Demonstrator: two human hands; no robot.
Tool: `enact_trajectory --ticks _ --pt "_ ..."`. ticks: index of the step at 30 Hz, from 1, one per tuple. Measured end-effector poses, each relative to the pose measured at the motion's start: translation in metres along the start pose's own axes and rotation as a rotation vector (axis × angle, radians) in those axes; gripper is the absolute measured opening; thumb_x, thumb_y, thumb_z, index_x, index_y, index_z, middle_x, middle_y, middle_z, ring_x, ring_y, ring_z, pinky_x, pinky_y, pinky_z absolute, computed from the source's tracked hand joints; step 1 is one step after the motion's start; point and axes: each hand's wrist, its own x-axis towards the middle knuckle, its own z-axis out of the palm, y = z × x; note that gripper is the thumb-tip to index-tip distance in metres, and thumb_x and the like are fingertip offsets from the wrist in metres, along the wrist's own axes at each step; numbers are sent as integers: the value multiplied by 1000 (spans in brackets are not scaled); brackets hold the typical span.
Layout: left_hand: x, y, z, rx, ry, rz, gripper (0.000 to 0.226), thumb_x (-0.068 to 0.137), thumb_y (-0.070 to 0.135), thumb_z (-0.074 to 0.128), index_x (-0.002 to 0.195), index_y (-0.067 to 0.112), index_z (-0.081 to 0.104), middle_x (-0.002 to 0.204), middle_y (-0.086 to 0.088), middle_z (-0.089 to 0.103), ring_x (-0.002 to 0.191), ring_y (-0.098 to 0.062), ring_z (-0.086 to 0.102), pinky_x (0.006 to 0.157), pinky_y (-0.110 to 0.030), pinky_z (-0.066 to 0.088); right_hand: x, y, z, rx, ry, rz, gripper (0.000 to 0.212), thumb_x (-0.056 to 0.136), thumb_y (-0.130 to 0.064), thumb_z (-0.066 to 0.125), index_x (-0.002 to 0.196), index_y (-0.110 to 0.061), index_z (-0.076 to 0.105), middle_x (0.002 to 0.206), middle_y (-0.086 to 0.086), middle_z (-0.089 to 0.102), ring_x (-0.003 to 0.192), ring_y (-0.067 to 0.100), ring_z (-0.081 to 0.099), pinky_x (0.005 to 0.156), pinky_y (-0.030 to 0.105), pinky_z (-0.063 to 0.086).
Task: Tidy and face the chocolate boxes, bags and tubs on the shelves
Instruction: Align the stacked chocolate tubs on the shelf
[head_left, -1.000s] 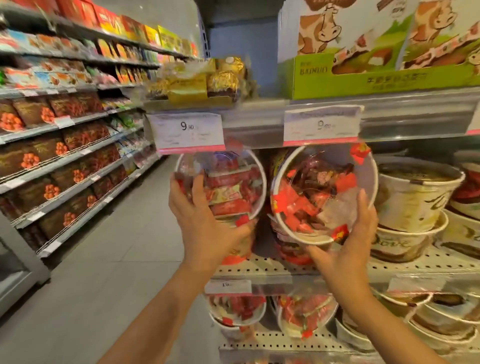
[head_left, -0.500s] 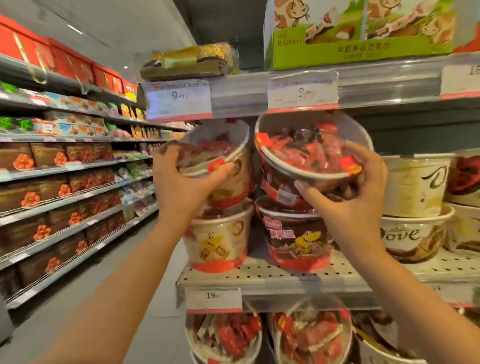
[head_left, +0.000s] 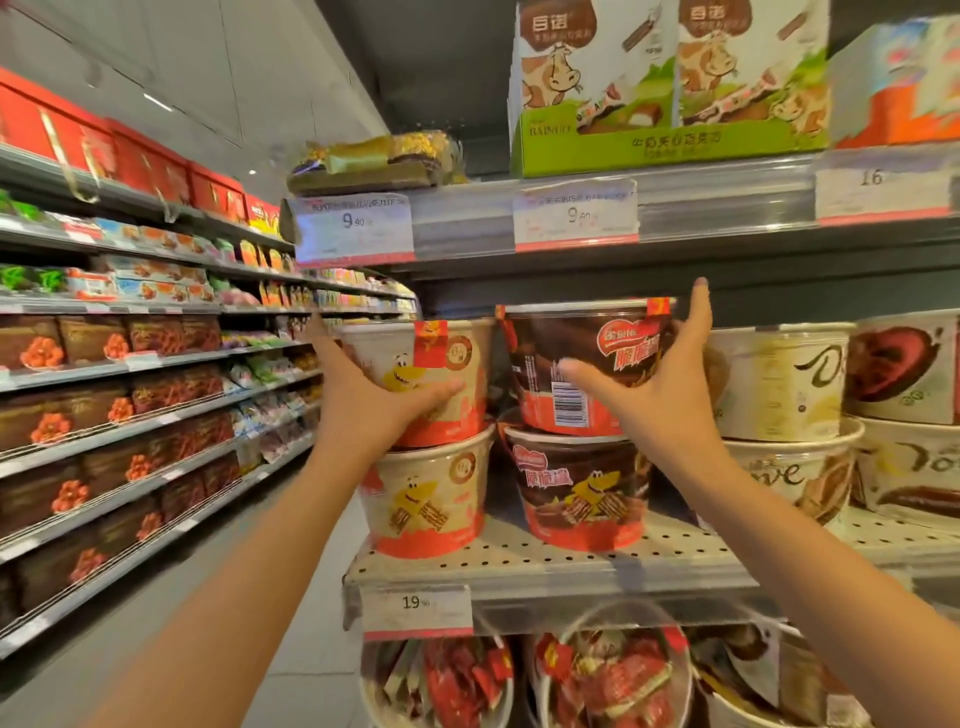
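The left hand (head_left: 382, 400) wraps its thumb and fingers around the cream tub (head_left: 431, 382). The right hand (head_left: 660, 395) is spread wide around the brown tub (head_left: 587, 366), thumb across the front and fingers up the right side. Each hand holds one tub.

Both tubs sit on top of other tubs. The cream tub stands on the lower cream tub (head_left: 428, 501), and the brown tub stands on the lower brown tub (head_left: 584, 493). They are stacked by colour, probably so the shelf looks neat.

The brown tub shows its barcode at the front, not its picture like the one below. I think it needs a turn so the picture faces out.

The lower tubs stand near the front edge of the holed shelf (head_left: 519, 564), above the 19 price tag (head_left: 415, 608). There is only a thin gap between the top tubs and the shelf above (head_left: 727, 249), so there is little room to lift. The brown tub is close to the Dove tub (head_left: 779, 382) on its right, so the fingers there have little space. The two top tubs are just beside each other.
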Motion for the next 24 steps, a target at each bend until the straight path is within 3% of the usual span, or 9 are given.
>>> enact_trajectory --ticks 2,5,9,12,15,18,22,24 --pt "-3 -6 1 87 -58 -43 156 34 51 87 145 28 -19 147 -4 33 112 -6 35 92 -28 28 -9 6 4 -78 -45 30 143 37 -70 76 139 -45 -22 155 -4 18 136 12 28 102 30 26" --pt "-5 -13 4 177 -63 -40 152 45 41 90 143 25 -25 144 -5 39 109 -9 39 96 -34 34 -17 18 8 -142 -99 77 144 43 -60 80 137 -43 -28 154 -2 19 134 16 34 101 34 31" --pt "-15 -10 8 233 51 -50 158 21 76 73 145 31 -15 146 -8 33 128 -23 39 102 -44 35 -18 23 10 -102 -43 114 142 39 -65 76 144 -36 -15 154 1 19 139 20 28 108 41 29" --pt "-16 -9 7 260 54 -62 163 10 88 60 146 29 -6 147 -11 27 135 -31 31 106 -53 33 -17 21 9 -186 -9 133 142 27 -79 70 145 -28 10 147 5 27 136 22 29 108 46 34" --pt "-16 -11 4 240 -14 -76 147 19 79 71 142 29 10 138 -5 41 127 -27 42 100 -51 41 -15 21 7 -205 -44 87 123 35 -73 75 137 -27 26 136 0 39 129 17 35 104 41 39" --pt "-21 -17 6 239 -34 -38 128 39 61 81 140 32 8 121 6 53 111 -24 56 86 -38 45 -18 23 6 -125 -83 55 108 45 -61 80 132 -32 24 128 -9 45 121 13 46 100 44 45" --pt "-25 -18 9 290 16 6 128 46 64 79 142 36 0 132 0 52 115 -27 55 89 -43 46 -22 27 4 47 -106 54 80 69 -41 75 132 -33 26 128 -7 49 117 13 51 99 47 46" --pt "-25 -17 10 305 29 7 132 42 68 77 143 35 -2 136 -2 49 118 -28 52 92 -46 45 -22 30 4 55 -79 78 90 70 -42 75 141 -29 21 136 -2 44 124 16 46 102 48 43"
